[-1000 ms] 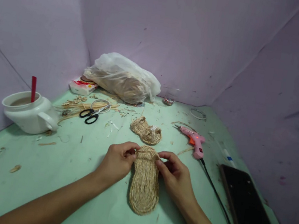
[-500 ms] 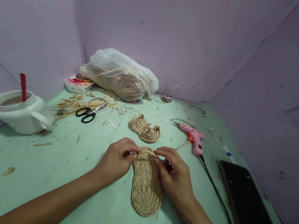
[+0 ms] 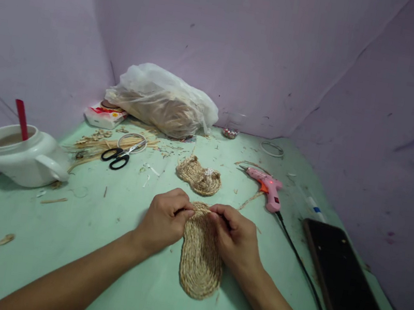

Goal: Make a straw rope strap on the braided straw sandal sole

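Head view takes in a pale green tabletop [image 3: 118, 293], a filmy, slumped plastic bag [image 3: 167, 107] at the back and a smooth white pot [image 3: 28, 163] at left. Left hand [image 3: 163, 221] and right hand [image 3: 240, 241] pinch the far end of a ropy, sole-shaped coil [image 3: 200, 266] from opposite sides, fingertips closed on its rim, likely to steady it; it lies lengthwise between them. A glossy pink glue gun [image 3: 272, 190] lies to the right, seemingly within easy reach; smaller, black-handled scissors [image 3: 120, 156] rest by straw-like strips [image 3: 90, 149].
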Demonstrator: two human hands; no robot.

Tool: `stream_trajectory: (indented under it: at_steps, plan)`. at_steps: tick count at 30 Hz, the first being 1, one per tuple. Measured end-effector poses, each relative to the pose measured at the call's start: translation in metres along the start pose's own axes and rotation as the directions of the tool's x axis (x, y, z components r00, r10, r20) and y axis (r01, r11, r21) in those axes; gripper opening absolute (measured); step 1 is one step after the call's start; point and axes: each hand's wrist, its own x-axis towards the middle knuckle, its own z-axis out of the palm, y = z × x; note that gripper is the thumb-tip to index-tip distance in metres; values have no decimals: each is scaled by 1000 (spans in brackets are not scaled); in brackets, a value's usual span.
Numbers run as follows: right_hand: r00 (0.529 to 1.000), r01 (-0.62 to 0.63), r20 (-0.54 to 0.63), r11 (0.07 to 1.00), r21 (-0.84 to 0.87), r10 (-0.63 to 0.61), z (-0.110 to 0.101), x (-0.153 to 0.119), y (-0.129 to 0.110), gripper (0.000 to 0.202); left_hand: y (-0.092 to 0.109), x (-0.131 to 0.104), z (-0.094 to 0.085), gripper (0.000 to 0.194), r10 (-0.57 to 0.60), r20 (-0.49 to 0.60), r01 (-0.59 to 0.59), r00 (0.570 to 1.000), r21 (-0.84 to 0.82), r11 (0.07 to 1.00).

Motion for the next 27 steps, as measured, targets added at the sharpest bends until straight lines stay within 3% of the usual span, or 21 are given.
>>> stream_trajectory:
  at_steps: [8,12,15,20,25,27]
  plan:
    - [998,-66,2,998,21,66,1,0,2,14,-3,-2,0,17,-34,32,33,999,26,999]
    - [999,-32,4,998,45,31,-1,1,5,16,-3,-2,-3,8,-63,47,63,997,12,998]
    - [1000,-2,-4,1000,22,2,-1,2,6,16,-2,-1,-3,10,-44,52,44,998,4,999]
    - [998,-59,13,998,-8,59,3,1,5,16,-4,-1,0,16,-72,30,72,997,2,997]
    - [994,-106,43,990,90,102,-4,2,3,20,-3,-1,-5,7,-150,65,153,987,-49,987]
    - [987,-158,-4,975,158,160,-10,3,3,25,-1,-2,-9,19,-184,67,189,981,-77,979]
